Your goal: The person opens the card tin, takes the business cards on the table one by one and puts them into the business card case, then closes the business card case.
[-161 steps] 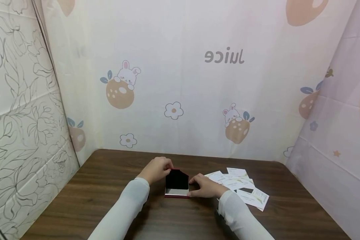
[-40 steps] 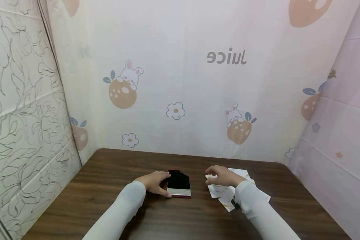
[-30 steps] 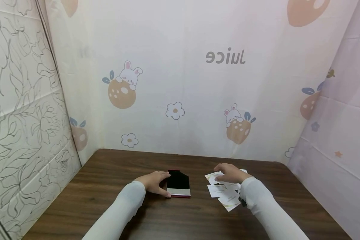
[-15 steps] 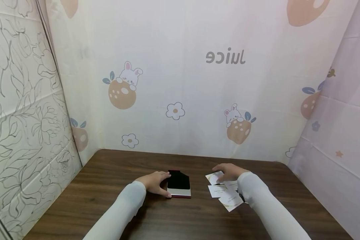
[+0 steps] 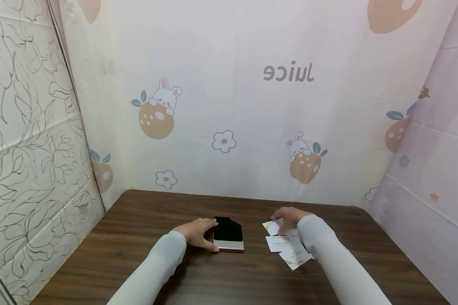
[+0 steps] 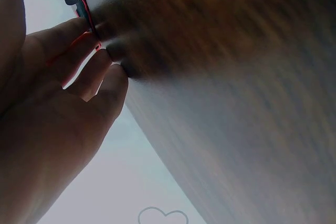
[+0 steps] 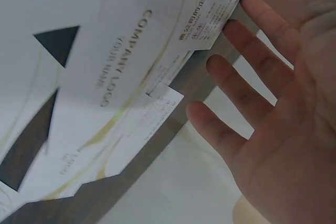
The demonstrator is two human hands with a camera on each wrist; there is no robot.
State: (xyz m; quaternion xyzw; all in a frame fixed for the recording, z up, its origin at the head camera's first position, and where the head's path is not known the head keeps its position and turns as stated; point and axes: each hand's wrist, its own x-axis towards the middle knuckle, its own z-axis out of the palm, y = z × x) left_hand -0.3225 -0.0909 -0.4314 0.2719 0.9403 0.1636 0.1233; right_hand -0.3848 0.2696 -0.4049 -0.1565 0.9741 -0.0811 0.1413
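Observation:
A flat card case (image 5: 228,245) with a red edge, a silver strip and a black inner face lies on the table. My left hand (image 5: 194,233) rests at its left side, thumb at the near corner and fingers at the far part of that edge. In the left wrist view, fingertips (image 6: 119,74) touch the tabletop beside the red rim. White business cards (image 5: 278,243) lie spread to the right. Over the far ones is my right hand (image 5: 293,218), its thumb near a card's surface. The right wrist view shows its long fingers (image 7: 212,121) extended, fingertips right at a card's edge.
The brown wood-grain table (image 5: 229,279) ends at a printed cloth backdrop (image 5: 229,106), with cloth on both sides too. Several cards overlap; the right sleeve (image 5: 324,245) covers some of them in the head view.
Since the oldest frame my left hand has shifted to the case's left side, and my right hand has gone from the case to the cards. Lately it has settled lower over the far cards.

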